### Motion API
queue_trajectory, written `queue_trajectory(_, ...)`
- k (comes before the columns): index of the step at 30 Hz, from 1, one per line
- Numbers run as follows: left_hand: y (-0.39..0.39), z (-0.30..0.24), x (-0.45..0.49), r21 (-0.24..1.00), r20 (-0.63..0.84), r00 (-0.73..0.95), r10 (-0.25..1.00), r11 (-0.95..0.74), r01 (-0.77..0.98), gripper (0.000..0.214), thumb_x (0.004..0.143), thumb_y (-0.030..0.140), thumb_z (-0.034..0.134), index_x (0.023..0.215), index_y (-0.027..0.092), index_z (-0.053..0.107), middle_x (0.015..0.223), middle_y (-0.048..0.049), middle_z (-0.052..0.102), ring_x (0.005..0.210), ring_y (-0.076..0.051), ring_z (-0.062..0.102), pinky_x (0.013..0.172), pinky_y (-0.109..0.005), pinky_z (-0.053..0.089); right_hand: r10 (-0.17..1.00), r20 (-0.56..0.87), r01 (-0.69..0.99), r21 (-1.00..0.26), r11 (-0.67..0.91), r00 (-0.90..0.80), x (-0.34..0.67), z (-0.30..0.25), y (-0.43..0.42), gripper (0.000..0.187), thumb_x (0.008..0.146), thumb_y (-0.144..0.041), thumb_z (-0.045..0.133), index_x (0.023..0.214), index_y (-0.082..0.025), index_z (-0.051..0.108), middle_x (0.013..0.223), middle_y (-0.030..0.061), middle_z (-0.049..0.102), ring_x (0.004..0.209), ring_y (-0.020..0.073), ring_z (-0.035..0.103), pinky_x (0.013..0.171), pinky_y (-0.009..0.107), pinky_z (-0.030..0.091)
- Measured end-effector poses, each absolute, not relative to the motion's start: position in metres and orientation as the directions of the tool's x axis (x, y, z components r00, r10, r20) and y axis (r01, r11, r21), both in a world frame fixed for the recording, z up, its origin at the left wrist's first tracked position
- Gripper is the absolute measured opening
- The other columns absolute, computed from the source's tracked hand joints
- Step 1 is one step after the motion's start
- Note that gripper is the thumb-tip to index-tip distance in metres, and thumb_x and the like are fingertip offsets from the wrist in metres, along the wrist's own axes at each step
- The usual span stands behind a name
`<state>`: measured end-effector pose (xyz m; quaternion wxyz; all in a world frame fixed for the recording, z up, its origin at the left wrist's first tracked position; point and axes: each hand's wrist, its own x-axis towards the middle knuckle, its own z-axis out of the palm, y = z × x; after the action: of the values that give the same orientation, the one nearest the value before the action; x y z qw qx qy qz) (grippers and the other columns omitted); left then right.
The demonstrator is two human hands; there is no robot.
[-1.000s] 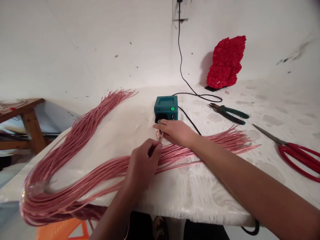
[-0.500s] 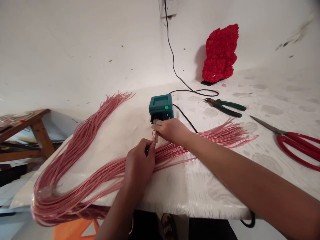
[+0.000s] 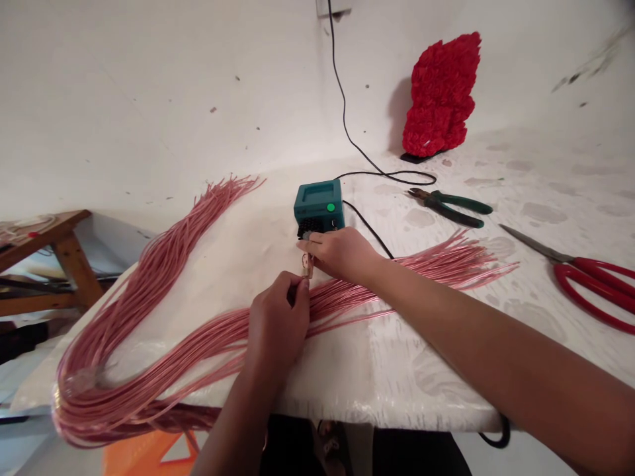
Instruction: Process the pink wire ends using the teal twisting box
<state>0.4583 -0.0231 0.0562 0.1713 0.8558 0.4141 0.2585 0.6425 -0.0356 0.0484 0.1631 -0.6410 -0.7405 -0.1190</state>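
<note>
- Pink wires point(image 3: 208, 344) lie in a thick, U-bent bundle on the table point(image 3: 347, 390), the bend at its left front edge, where some strands hang over; one arm of the bundle runs under the hands to the right, the other stretches back along the left.
- Left hand point(image 3: 280, 311): above the nearer arm of the bundle, thumb and forefinger pinched together on the lower end of a small pale piece point(image 3: 307, 266).
- Scissors point(image 3: 590, 281) with red handles lie at the far right, blades pointing back and left.
- Right hand point(image 3: 344, 254): fingers bent in at the upper end of that same piece, just in front of the teal box; their undersides are hidden, so I cannot tell whether they grip it.
- Teal box point(image 3: 319, 198): a green round button on its front, dark bristles point(image 3: 308, 228) at its lower left corner.
- Pliers point(image 3: 449, 206) with green handles lie right of the box, jaws toward it.
- Black cable point(image 3: 342, 99) loops behind the box and rises along the wall.
- Red flower-covered object point(image 3: 441, 96) stands upright near the wall.
</note>
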Motion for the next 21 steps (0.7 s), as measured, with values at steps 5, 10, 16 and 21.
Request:
queue_trajectory(5,-0.0231,0.0528,0.4594,0.524,0.327,0.495,0.805,-0.590,0.614,0.016,0.092,0.026,0.055,0.080,0.020,0.064,0.063,0.0022,0.064,0.059,-0.015,0.057,0.060,-0.025,0.038,0.903,0.411,0.990,-0.015,0.142,-0.123,0.6420,0.0469,-0.0370,0.039,0.101,-0.026,0.050,0.138,-0.022,0.061,0.121,0.0069,0.073,0.083,0.0198,0.069,0.052,0.032,0.023)
queue_trajectory(10,-0.0244,0.0485,0.4592,0.531,0.353,0.491,0.796,-0.603,0.595,0.016,0.092,0.027,0.056,0.083,0.020,0.068,0.068,0.0017,0.068,0.062,-0.015,0.060,0.063,-0.026,0.040,0.901,0.418,0.992,0.000,0.126,-0.114,0.6420,0.0470,-0.0378,0.038,0.101,-0.028,0.049,0.137,-0.024,0.061,0.120,0.0057,0.073,0.080,0.0198,0.069,0.051,0.031,0.023)
queue_trajectory(16,-0.0279,0.0484,0.4593,0.480,0.340,0.472,0.814,-0.581,0.657,0.015,0.091,0.028,0.056,0.088,0.021,0.070,0.073,0.0001,0.071,0.066,-0.017,0.062,0.064,-0.027,0.038,0.904,0.415,0.993,-0.013,0.120,-0.104,0.6419,0.0454,-0.0375,0.037,0.099,-0.026,0.051,0.135,-0.025,0.062,0.117,0.0058,0.073,0.076,0.0196,0.068,0.051,0.031,0.026)
queue_trajectory(21,-0.0259,0.0484,0.4611,0.494,0.301,0.478,0.825,-0.564,0.662,0.017,0.091,0.030,0.055,0.086,0.022,0.069,0.070,0.0003,0.071,0.063,-0.017,0.060,0.062,-0.028,0.036,0.873,0.463,0.970,-0.093,0.223,-0.156,0.6461,0.0451,-0.0418,0.044,0.094,-0.023,0.053,0.138,-0.021,0.059,0.120,0.0074,0.070,0.084,0.0210,0.067,0.058,0.032,0.038)
